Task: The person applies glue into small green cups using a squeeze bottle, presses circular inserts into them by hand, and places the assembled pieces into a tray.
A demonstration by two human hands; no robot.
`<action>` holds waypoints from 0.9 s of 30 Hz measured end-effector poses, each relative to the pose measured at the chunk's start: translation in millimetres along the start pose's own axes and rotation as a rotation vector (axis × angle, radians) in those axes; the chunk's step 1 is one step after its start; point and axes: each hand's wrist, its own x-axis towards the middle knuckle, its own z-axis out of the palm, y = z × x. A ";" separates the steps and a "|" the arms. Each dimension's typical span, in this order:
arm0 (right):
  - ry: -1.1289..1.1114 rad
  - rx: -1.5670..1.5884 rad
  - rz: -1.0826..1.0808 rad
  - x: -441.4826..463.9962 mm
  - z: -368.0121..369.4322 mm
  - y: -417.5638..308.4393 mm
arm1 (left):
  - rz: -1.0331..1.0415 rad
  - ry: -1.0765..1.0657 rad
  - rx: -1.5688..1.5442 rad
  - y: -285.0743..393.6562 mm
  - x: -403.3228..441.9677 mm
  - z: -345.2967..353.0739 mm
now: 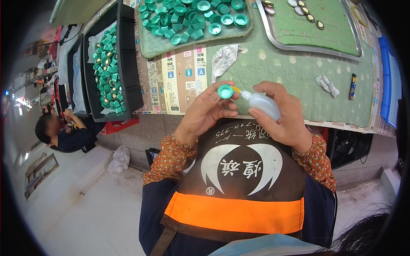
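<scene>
Between the fingertips of my left hand [207,109] is a small green fluted cup [225,91], its open side facing me. My right hand [284,113] grips a white translucent squeeze bottle [264,105] with a yellow tip. That tip points left and reaches the cup's right edge; whether it touches cannot be made out. Beyond my hands, a tray [156,52] carries many loose green fluted cups [192,19]. At the upper right, a metal-rimmed tray [314,50] with a green mat holds several round dark-and-gold pieces [319,24].
A black bin [132,81] at the left holds green cups with gold-and-dark centres. A crumpled white cloth [225,59], a smaller white wad [328,85] and a dark-and-yellow tube [352,86] lie on the green-covered table [277,72]. Another person [64,130] sits at far left.
</scene>
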 end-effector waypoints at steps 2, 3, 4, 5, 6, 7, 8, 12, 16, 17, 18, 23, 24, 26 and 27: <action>-0.018 0.006 0.003 -2.1 0.2 -2.4 | 0.001 -0.003 -0.003 -0.3 -1.1 -1.0; -0.023 0.006 -0.027 -2.3 0.8 -2.1 | 0.004 -0.005 0.000 -0.5 -1.4 -0.7; -0.029 0.006 -0.057 -2.9 1.9 -1.4 | 0.008 -0.006 0.003 -0.6 -1.7 -0.3; -0.035 0.006 -0.087 -3.3 3.0 -0.7 | 0.013 -0.007 0.006 -0.5 -2.1 0.1; -0.039 -0.007 -0.105 -3.5 3.9 -0.1 | 0.005 -0.005 0.007 -0.3 -2.5 0.2; -0.042 -0.019 -0.123 -3.7 5.0 0.6 | -0.003 -0.002 0.009 0.3 -3.1 0.2; -0.046 -0.031 -0.140 -3.5 5.7 0.8 | -0.012 0.000 0.010 0.7 -3.6 0.2; -0.046 -0.059 -0.150 -2.3 8.7 -1.4 | -0.009 -0.003 0.017 0.9 -4.2 0.4; -0.060 -0.067 -0.158 -2.7 8.8 -1.0 | -0.019 0.009 0.035 0.8 -4.3 0.7; -0.056 -0.065 -0.159 -2.4 9.0 -1.0 | -0.021 0.015 0.038 0.5 -4.4 1.1; -0.054 -0.069 -0.163 -2.2 9.1 -1.3 | -0.023 0.018 0.040 0.1 -4.6 1.4; -0.065 -0.067 -0.165 -0.8 10.4 -2.3 | -0.026 0.016 0.040 -2.0 -5.0 0.9; -0.066 -0.069 -0.167 -0.5 10.5 -2.5 | -0.024 0.020 0.045 -2.4 -5.0 0.7; -0.067 -0.075 -0.172 0.0 10.5 -2.6 | -0.020 0.028 0.058 -3.1 -4.6 0.4; -0.067 -0.078 -0.170 0.2 10.8 -2.4 | -0.023 0.031 0.061 -3.6 -4.4 -0.3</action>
